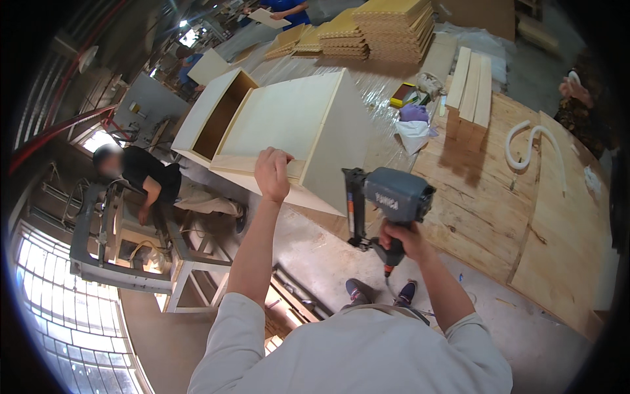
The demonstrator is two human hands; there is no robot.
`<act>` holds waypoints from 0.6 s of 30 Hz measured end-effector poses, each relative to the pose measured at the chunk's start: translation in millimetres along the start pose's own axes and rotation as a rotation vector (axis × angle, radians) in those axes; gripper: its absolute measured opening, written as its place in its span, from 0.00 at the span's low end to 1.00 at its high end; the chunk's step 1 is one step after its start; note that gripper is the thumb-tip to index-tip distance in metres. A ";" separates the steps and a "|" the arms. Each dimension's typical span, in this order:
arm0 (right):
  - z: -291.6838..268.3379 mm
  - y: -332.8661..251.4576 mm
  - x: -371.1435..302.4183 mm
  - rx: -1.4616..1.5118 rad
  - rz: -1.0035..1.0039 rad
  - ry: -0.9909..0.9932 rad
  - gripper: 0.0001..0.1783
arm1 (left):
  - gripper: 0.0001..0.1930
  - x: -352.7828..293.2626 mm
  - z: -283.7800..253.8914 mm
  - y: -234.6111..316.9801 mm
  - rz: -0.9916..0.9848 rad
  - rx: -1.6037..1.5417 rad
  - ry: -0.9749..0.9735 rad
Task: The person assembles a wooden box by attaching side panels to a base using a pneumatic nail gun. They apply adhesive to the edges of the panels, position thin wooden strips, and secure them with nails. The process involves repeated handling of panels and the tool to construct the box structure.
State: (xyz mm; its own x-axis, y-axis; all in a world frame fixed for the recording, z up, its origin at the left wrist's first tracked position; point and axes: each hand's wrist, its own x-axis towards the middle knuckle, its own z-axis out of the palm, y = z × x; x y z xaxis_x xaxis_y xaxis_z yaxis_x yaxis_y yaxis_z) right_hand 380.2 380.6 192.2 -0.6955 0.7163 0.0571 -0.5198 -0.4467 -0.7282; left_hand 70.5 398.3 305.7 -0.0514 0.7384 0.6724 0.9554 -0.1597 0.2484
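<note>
box [338,141] of pale wood sits at the near left of the bench [482,203], close to its near edge, with its panel facing up. beside that panel, on the left, a dark open gap shows, edged by another pale panel [200,118]; whether these are one piece cannot be told. the left hand [273,174] rests on the box's near rim, its fingers bent over the edge and pressed down, with little space between them. the right hand's [407,241] fingers are closed around the grip of a nail gun [397,194]. the gun stands just beside the box's right near corner; whether they touch cannot be told. to the gun's right, bare plywood gives open room as far as a white hose [525,161], which lies in a loop. farther back, the room narrows: stacked strips [469,92] stand near a purple glove [413,113], and tall panel stacks [394,33] line the far side. floor [472,289] shows between the bench's near edge and the person's shoes [407,292]. a co-worker [147,174] leans over a metal frame [121,272] at the left, apart from the box.
</note>
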 end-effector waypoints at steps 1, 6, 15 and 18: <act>4.4 9.9 8.3 0.025 0.002 -0.040 0.07 | 0.16 0.0 0.0 -0.8 0.006 -0.012 0.006; 18.7 24.7 35.8 0.184 0.004 -0.176 0.07 | 0.16 -0.9 1.0 -0.2 -0.010 -0.007 -0.024; 16.7 29.2 44.1 0.203 0.085 -0.223 0.08 | 0.14 -2.8 5.9 2.0 -0.032 -0.073 0.049; 18.0 30.2 44.7 0.213 0.103 -0.221 0.09 | 0.14 -1.7 6.8 3.0 -0.021 -0.066 0.055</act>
State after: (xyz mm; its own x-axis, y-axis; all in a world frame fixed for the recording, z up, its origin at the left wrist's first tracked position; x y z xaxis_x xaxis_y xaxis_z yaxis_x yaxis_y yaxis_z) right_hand 324.5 389.5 185.0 -0.8285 0.5383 0.1542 -0.5170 -0.6296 -0.5800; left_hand 75.5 401.0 300.5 -0.0891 0.7051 0.7035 0.9326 -0.1889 0.3075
